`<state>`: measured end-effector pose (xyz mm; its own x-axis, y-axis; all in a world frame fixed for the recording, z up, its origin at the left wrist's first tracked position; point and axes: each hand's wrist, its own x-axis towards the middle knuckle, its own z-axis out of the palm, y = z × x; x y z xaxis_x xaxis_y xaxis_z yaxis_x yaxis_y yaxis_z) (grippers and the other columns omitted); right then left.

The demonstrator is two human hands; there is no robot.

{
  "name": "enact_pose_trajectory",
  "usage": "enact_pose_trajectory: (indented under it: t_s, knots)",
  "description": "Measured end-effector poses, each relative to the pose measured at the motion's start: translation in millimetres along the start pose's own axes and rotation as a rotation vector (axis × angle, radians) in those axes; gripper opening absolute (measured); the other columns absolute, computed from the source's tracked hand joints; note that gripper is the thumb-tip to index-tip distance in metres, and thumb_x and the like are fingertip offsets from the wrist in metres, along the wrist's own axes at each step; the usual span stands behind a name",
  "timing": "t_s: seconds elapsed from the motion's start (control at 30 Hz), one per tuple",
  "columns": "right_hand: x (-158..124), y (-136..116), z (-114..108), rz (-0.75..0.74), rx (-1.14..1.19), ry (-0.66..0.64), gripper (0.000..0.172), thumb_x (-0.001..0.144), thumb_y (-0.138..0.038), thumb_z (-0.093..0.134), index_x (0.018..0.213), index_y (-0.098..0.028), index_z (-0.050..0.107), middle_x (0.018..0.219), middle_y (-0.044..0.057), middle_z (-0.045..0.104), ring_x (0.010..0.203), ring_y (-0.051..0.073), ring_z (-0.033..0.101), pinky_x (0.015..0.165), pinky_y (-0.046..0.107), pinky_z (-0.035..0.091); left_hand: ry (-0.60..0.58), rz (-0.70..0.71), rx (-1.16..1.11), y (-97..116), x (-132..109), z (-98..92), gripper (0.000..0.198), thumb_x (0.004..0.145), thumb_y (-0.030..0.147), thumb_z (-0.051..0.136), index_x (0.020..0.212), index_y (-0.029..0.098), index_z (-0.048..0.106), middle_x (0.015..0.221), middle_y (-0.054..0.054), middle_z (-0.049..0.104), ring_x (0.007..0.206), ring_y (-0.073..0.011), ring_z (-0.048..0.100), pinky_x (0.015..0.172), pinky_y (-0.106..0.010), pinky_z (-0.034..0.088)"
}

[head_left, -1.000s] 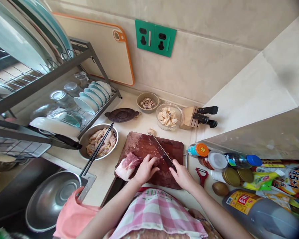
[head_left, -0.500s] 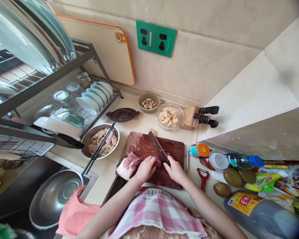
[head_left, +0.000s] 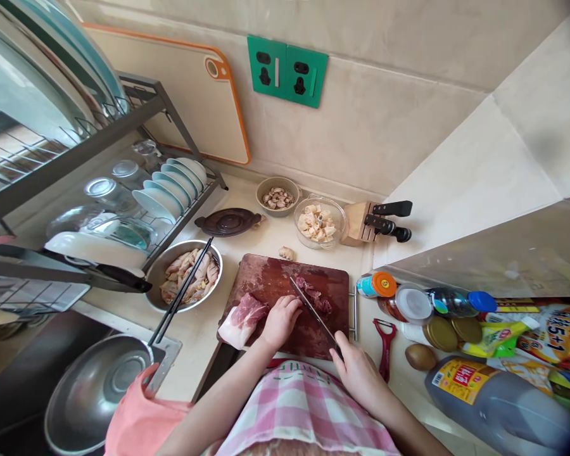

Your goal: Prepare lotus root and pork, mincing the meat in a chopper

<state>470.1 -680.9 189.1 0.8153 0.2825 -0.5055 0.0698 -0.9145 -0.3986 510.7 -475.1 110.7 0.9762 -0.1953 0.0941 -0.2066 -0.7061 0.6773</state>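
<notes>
A dark red cutting board (head_left: pixel 270 278) lies on the counter in front of me. My left hand (head_left: pixel 280 320) presses down on a slab of raw pork (head_left: pixel 242 316) at the board's near left, fingers curled over the meat. My right hand (head_left: pixel 358 370) is closed round the handle of a cleaver (head_left: pixel 313 310). Its blade slants across the board just right of my left fingers. A small heap of cut meat pieces (head_left: pixel 316 294) lies right of the blade.
Left of the board stands a metal bowl of raw chicken (head_left: pixel 187 275) with chopsticks across it. A brown lid (head_left: pixel 228 221), two small bowls (head_left: pixel 278 195) and a knife block (head_left: pixel 375 221) sit behind. Bottles (head_left: pixel 479 392), jars and a red peeler (head_left: pixel 384 339) crowd the right. A wok (head_left: pixel 99 386) is lower left.
The cleaver has been drawn back toward me and to the right, with my right hand now off the board's near edge. Cut pieces now show right of the blade. My left hand stays on the pork.
</notes>
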Motion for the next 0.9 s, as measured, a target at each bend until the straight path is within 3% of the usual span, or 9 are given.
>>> enact_pose_trajectory:
  t_s: [0.17, 0.27, 0.37, 0.5, 0.6, 0.67, 0.8, 0.9]
  knots:
    - [52, -30, 3, 0.033, -0.057, -0.026, 0.019, 0.093, -0.023, 0.035, 0.107, -0.018, 0.047, 0.086, 0.01, 0.07, 0.076, 0.02, 0.067, 0.058, 0.024, 0.034, 0.014, -0.034, -0.079, 0, 2, 5.7, 0.015, 0.087, 0.016, 0.05, 0.094, 0.018, 0.063, 0.1, -0.007, 0.064, 0.095, -0.0195, 0.059, 0.087, -0.037, 0.051]
    - [84, -41, 2, -0.03, -0.016, 0.018, 0.016, 0.093, -0.024, 0.037, 0.105, -0.018, 0.046, 0.087, 0.009, 0.07, 0.077, 0.02, 0.067, 0.06, 0.024, 0.035, 0.039, -0.033, -0.123, 0, -2, 4.8, 0.014, 0.087, 0.017, 0.052, 0.093, 0.02, 0.065, 0.099, -0.005, 0.064, 0.095, -0.0181, 0.059, 0.087, -0.034, 0.051]
    - [79, -30, -1, -0.087, 0.077, 0.036, 0.016, 0.092, -0.026, 0.039, 0.105, -0.019, 0.046, 0.086, 0.008, 0.069, 0.078, 0.02, 0.067, 0.06, 0.023, 0.036, 0.086, -0.039, -0.106, -2, -6, 2.0, 0.014, 0.087, 0.021, 0.053, 0.095, 0.021, 0.065, 0.103, -0.006, 0.062, 0.097, -0.0185, 0.057, 0.087, -0.034, 0.05]
    - [33, 1, -6, -0.067, 0.061, -0.006, 0.017, 0.092, -0.028, 0.035, 0.102, -0.02, 0.047, 0.076, 0.005, 0.067, 0.071, 0.02, 0.065, 0.056, 0.024, 0.034, 0.067, -0.054, -0.056, -5, -4, -1.4, 0.015, 0.088, 0.023, 0.052, 0.093, 0.021, 0.066, 0.093, -0.006, 0.061, 0.089, -0.0193, 0.056, 0.081, -0.035, 0.05]
    - [19, 2, -6, -0.066, 0.012, -0.057, 0.016, 0.092, -0.026, 0.034, 0.101, -0.02, 0.047, 0.074, 0.005, 0.066, 0.07, 0.02, 0.065, 0.055, 0.024, 0.031, 0.03, -0.052, -0.123, -7, 0, -3.2, 0.014, 0.088, 0.022, 0.051, 0.089, 0.021, 0.065, 0.092, -0.005, 0.062, 0.088, -0.0186, 0.056, 0.081, -0.034, 0.049]
    - [33, -11, -3, -0.053, 0.007, -0.066, 0.016, 0.092, -0.024, 0.035, 0.102, -0.019, 0.046, 0.076, 0.006, 0.067, 0.07, 0.02, 0.065, 0.055, 0.024, 0.03, 0.029, -0.076, -0.159, -8, 2, -5.2, 0.014, 0.088, 0.02, 0.05, 0.088, 0.02, 0.064, 0.091, -0.005, 0.062, 0.087, -0.0181, 0.057, 0.082, -0.033, 0.049]
    - [88, -45, 1, -0.085, 0.009, 0.004, 0.015, 0.092, -0.025, 0.039, 0.104, -0.019, 0.046, 0.087, 0.008, 0.069, 0.078, 0.02, 0.066, 0.059, 0.025, 0.031, 0.024, -0.098, -0.155, -12, 2, -11.6, 0.014, 0.087, 0.018, 0.049, 0.09, 0.021, 0.062, 0.09, -0.004, 0.062, 0.085, -0.0174, 0.057, 0.081, -0.033, 0.049]
    - [102, -51, -1, -0.106, 0.009, 0.022, 0.013, 0.091, -0.026, 0.041, 0.101, -0.02, 0.046, 0.087, 0.008, 0.069, 0.079, 0.02, 0.066, 0.059, 0.025, 0.031, 0.017, -0.084, -0.09, -12, 3, -14.6, 0.012, 0.086, 0.017, 0.049, 0.086, 0.02, 0.06, 0.086, -0.004, 0.06, 0.082, -0.0176, 0.057, 0.079, -0.033, 0.049]
